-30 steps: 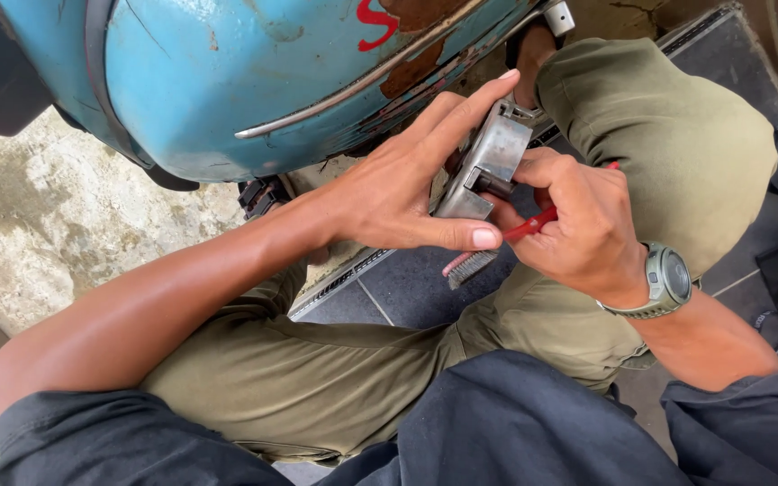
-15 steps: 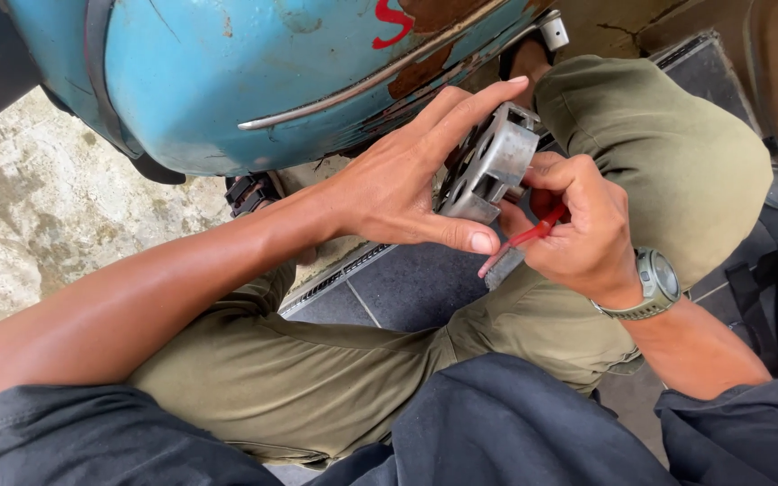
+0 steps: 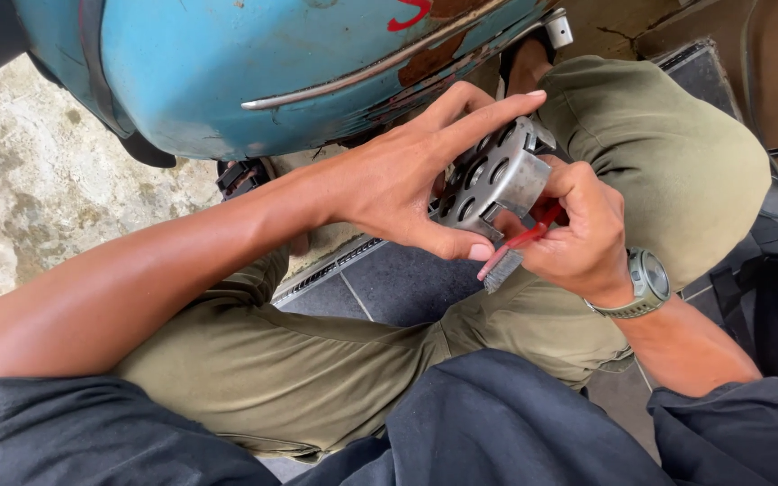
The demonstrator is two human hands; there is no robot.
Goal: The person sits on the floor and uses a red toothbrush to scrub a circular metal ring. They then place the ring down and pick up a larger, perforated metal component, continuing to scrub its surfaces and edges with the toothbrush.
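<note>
The floor carries everything: rough pale concrete (image 3: 38, 189) fills the left of the frame, and dark grey tiles (image 3: 407, 288) sit at centre, edged by a ribbed metal strip (image 3: 330, 267). A sandalled foot (image 3: 245, 180) rests on the concrete below the blue scooter body (image 3: 254, 63) at upper left. A dark mat (image 3: 704, 67) lies at upper right.

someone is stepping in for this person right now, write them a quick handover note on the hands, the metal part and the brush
Left hand: grip on the round slotted metal part, thumb under its rim, fingers over the top.
Right hand: grip on a small red-handled brush, bristle end pointing down just below the part.
Where: both are held above the lap in olive trousers, beside the blue scooter body.
Done: part is off any mount and in hand; its outer wall looks fairly clean.
Left: how much of the slots is brushed cannot be told; probably go on brushing and check them.
</note>
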